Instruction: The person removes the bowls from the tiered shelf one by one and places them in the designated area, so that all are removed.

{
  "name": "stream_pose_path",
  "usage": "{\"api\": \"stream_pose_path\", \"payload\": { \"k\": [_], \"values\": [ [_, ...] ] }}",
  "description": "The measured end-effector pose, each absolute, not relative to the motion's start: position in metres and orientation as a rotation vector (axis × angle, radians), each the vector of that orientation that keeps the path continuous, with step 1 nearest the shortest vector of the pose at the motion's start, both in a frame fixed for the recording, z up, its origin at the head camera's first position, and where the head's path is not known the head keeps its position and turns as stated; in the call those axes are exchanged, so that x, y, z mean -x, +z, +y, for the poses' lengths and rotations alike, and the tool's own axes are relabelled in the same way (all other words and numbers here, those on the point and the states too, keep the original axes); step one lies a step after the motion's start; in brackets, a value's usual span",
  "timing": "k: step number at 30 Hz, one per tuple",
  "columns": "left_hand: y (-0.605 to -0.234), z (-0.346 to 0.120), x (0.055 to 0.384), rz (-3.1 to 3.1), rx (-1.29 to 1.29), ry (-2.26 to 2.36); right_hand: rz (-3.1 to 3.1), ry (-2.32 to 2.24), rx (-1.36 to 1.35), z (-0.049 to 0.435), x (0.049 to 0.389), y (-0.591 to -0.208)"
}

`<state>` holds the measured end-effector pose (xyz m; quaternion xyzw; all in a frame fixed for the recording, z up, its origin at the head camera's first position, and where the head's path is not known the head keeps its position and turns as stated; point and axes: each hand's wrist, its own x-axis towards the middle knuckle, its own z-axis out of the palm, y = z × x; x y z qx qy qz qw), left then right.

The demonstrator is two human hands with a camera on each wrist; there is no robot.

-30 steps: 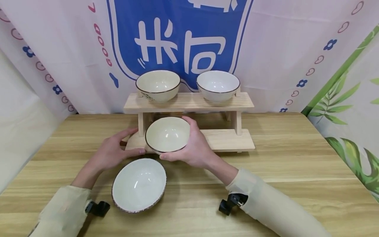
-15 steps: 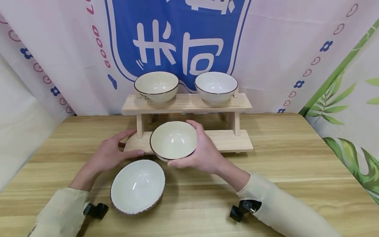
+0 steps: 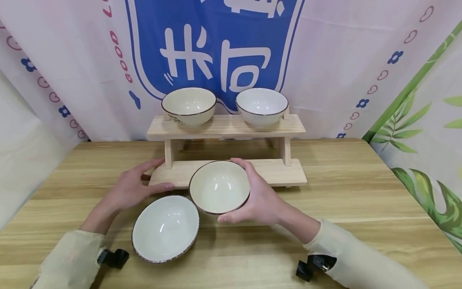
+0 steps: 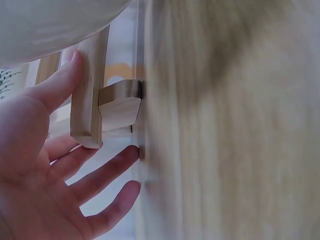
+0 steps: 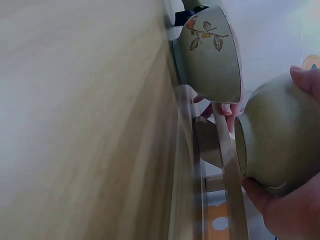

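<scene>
Left sleeve: a pale cuff (image 3: 68,257) comes in from the lower left corner, a small black device (image 3: 114,259) at its inner side.
Left hand: the hand (image 3: 131,186) grips the left end of a two-tier wooden stand (image 3: 281,173) at its lower shelf; the thumb lies along the front edge and two fingers reach behind the plank, while in the left wrist view the other two fingers extend loosely, off the wood.
Front bowl: a white bowl with a dark speckled rim (image 3: 166,228) sits on the table (image 3: 346,192), in front of the stand and near the left thumb; the right wrist view shows a leafy sprig painted on its outside.
Upper shelf, left: a cream bowl with a brown rim (image 3: 189,106), some green pattern on its side.
Held bowl: a plain cream bowl (image 3: 220,188) is up off the table before the lower shelf, tilted with its hollow toward the person; whether its base touches the shelf edge cannot be told.
Right hand: the hand (image 3: 260,202) clasps the held bowl by its right side, thumb on the near side, fingers on the far side.
Upper shelf, right: a white bowl with a thin dark rim (image 3: 262,106).
Right sleeve: another pale cuff (image 3: 361,253).
</scene>
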<state>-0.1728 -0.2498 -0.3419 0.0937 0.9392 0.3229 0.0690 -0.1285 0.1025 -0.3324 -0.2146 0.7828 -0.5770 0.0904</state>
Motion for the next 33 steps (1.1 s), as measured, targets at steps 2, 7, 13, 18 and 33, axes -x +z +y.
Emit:
{"api": "stream_pose_path", "payload": {
  "k": [2, 7, 13, 18, 33],
  "values": [
    [-0.342, -0.251, 0.173, 2.83, -0.279, 0.963, 2.31, -1.71, 0.663, 0.106, 0.127, -0.333],
    [-0.341, -0.253, 0.174, 2.826, -0.255, 0.937, 2.271, -1.668, 0.721, 0.112, 0.125, -0.335],
    [-0.34, -0.255, 0.174, 2.817, -0.234, 0.944, 2.23, -1.605, 0.758, 0.12, 0.122, -0.339],
    [-0.341, -0.256, 0.174, 2.812, -0.236, 0.958, 2.215, -1.564, 0.797, 0.127, 0.121, -0.344],
    [-0.34, -0.257, 0.172, 2.807, -0.234, 0.959, 2.14, -1.463, 0.842, 0.141, 0.116, -0.351]
  ]
}}
